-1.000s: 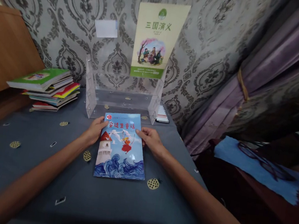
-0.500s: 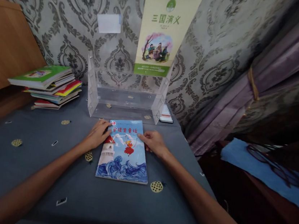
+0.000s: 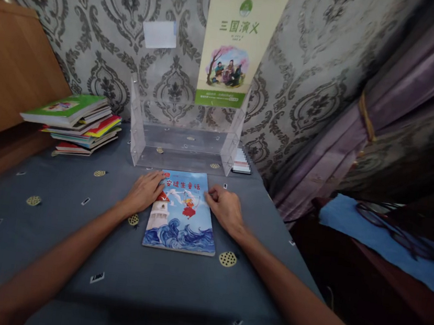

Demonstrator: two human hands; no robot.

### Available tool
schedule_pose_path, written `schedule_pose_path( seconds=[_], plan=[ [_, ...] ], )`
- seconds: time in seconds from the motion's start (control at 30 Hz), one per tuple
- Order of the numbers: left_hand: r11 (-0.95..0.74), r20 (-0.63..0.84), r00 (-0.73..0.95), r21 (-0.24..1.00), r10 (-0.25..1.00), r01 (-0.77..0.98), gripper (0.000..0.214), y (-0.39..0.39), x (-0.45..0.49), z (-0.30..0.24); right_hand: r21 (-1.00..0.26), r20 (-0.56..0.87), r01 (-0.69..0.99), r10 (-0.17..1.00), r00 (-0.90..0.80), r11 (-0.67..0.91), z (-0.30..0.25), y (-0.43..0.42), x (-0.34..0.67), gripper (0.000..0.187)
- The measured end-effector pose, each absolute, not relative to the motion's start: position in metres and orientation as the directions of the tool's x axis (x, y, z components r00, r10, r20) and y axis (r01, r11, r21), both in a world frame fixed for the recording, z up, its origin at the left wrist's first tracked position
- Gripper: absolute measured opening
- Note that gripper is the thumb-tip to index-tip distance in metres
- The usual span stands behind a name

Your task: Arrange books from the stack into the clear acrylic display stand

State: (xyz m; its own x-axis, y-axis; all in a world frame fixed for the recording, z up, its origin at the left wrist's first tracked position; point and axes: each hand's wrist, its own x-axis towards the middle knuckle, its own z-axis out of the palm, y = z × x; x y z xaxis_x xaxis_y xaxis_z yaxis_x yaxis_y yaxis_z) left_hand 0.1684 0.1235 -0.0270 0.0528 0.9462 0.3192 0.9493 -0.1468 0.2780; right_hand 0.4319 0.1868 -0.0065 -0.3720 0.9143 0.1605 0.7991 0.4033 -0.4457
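Head camera: one blue storybook (image 3: 182, 216) lies on the table (image 3: 71, 250); one acrylic rack (image 3: 186, 138) behind bears one cream book (image 3: 233, 48). Left hand (image 3: 145, 190) and right hand (image 3: 226, 208) touch the storybook's side edges; whether either pinches is unclear.

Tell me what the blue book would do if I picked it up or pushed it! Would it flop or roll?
The blue book looks thin, so it's probably light and might bend a bit if lifted by one edge. It lies flat on the tablecloth, so it likely won't roll or tip.
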Motion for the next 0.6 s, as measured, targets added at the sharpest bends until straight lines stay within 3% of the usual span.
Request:
schedule_pose_path(
  seconds=[0.6],
  plan=[
    [-0.190,0.339,0.091,0.271,0.936,0.944,0.040,0.1252,0.1637,-0.0307,-0.421,0.231,0.732,0.844,-0.484,0.536,-0.0106,0.1891,0.4352,0.020]
  ],
)
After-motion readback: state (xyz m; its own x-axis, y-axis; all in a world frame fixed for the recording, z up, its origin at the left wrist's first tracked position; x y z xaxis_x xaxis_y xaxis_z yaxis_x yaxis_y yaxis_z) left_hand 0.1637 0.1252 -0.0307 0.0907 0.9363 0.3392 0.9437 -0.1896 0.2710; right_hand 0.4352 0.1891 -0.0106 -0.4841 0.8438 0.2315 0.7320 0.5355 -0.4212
